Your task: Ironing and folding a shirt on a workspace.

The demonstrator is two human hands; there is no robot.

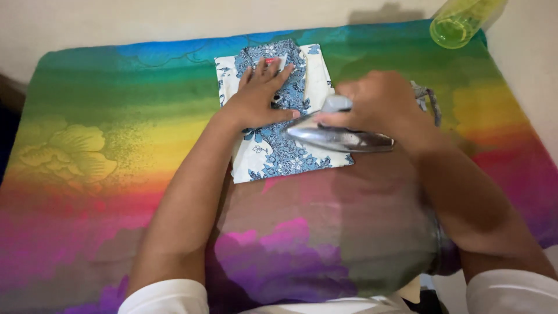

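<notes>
The iron [340,138] has a polished, mirror-bright metal sole; its pale handle, gripped by the right hand [381,104], looks like smooth plastic, though blur makes that unsure. Under the flat left hand [261,96] lies a folded matt cloth [279,157], white printed with blue flowers. The rainbow-dyed cover [116,134] beneath is soft, matt fabric. At far right, a translucent yellow-green plastic bottle [459,23] looks glossy.

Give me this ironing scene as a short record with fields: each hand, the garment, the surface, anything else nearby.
left hand: flat, fingers spread, pressing on the folded cloth
right hand: closed on the iron's handle
iron: silver soleplate, on the cloth's right edge
folded cloth: white with blue floral print
surface: rainbow floral sheet
nearby: yellow-green bottle at the top right corner
</notes>
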